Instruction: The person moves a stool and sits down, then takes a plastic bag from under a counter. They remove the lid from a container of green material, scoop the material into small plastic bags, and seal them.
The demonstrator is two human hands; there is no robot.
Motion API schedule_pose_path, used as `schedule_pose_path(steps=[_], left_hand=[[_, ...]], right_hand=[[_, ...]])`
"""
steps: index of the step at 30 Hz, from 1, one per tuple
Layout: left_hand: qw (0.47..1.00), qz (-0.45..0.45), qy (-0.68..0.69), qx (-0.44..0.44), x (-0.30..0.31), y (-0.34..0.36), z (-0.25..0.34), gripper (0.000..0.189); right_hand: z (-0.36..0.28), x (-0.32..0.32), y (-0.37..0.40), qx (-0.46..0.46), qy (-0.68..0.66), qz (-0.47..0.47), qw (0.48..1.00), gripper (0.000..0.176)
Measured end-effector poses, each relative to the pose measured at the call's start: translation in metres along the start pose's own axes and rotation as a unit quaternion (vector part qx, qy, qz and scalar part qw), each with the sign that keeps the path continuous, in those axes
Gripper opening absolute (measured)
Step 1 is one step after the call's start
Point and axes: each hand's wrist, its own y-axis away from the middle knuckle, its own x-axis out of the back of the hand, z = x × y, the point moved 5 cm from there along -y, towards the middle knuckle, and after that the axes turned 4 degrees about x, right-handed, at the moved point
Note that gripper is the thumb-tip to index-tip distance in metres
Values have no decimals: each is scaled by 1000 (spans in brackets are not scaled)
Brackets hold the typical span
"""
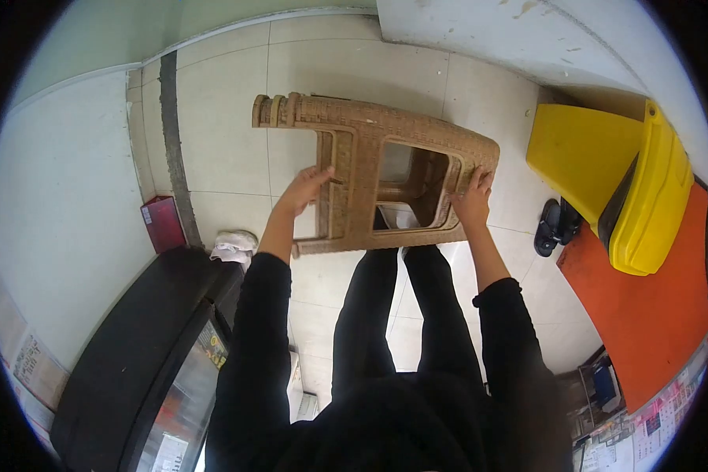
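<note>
A stack of nested brown plastic stools with a woven-look surface is held sideways in front of my legs. Its leg ends point to the left, where several edges lie close together. My left hand is closed around a crossbar between the legs. At the seat end, my right hand grips the edge beside the rectangular opening, with some fingers on the outside. Through that opening the inner frame and a bit of floor show.
A yellow plastic bin stands on the right, with black shoes near it and an orange surface behind. On the left are a black glass-fronted cabinet, a dark red box-like object and a pale crumpled item. Walls border the tiled floor.
</note>
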Motion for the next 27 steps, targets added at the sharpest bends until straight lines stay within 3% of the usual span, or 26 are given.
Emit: schedule_pose_path(steps=[2, 3, 6, 8, 10, 13, 16, 19, 22, 25, 27], left_hand=[[998, -43, -24, -29, -33, 25, -10, 54], [996, -48, -59, -52, -59, 42, -17, 51], [983, -90, -135, -80, -107, 70, -29, 47], [984, -102, -114, -87, -130, 82, -29, 46], [989, -87, -36, -110, -147, 97, -29, 45], [994, -40, -40, -94, -156, 87, -46, 43], [985, -2, -63, -159, -168, 92, -42, 43], [994, -2, -7, -109, -187, 96, -41, 56], [997, 26, 52, -49, -201, 84, -56, 71], [997, 16, 65, -42, -219, 112, -28, 84], [994, 45, 77, -57, -223, 114, -26, 81]], right_hand=[[39, -19, -3, 13, -7, 54, 998, 89], [51, -9, 5, -40, -28, 3, 999, 83], [31, 8, 47, 102, -166, 21, 981, 78], [0, -6, 89, 136, -388, -52, 910, 76], [-41, 21, 146, 152, -465, -100, 866, 80], [-43, 29, 167, 151, -311, -67, 936, 85], [-42, 17, 163, 65, -376, 69, 922, 76], [-27, 10, 145, -118, -482, 56, 866, 66], [-21, 25, 123, -228, -385, -30, 894, 75], [-17, 24, 111, -227, -365, -19, 903, 83], [-19, 22, 113, -214, -368, 50, 904, 84]])
